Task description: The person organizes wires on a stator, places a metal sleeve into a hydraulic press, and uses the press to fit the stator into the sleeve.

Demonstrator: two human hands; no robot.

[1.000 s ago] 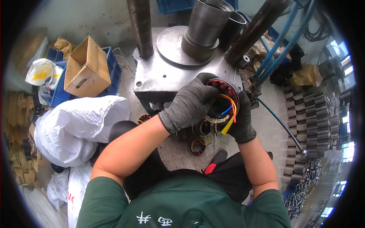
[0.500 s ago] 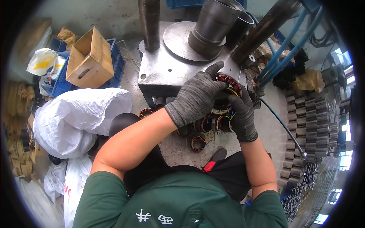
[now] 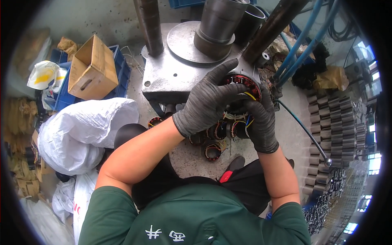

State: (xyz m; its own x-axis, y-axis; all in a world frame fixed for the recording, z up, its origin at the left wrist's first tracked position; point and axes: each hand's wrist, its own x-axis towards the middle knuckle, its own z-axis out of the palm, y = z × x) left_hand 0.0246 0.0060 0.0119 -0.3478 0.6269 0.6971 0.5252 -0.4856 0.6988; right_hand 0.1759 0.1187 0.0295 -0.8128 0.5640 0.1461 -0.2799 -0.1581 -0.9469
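Observation:
A motor stator [image 3: 252,84], a ring with red-brown windings and yellow and blue leads, is held up at the near right edge of the metal press table. My left hand [image 3: 204,100], in a grey knit glove, grips its left side. The index finger stretches along the far side and another digit crosses the ring. My right hand [image 3: 262,126], gloved alike, is closed round its right side by the leads. My fingers hide much of the lower part. Below, several more stators [image 3: 212,152] rest on the floor in front of the press.
The press table [image 3: 161,83] carries a round plate and a steel cylinder [image 3: 220,24] between two dark columns. Blue hoses [image 3: 300,41] hang at right. Metal sleeves [image 3: 326,134] are stacked far right. A cardboard box [image 3: 94,71] and white sack [image 3: 90,130] stand left.
My left hand's digit has shifted across the ring, and the stator's winding face shows more. Both hands still hold it. The whole view has shifted slightly.

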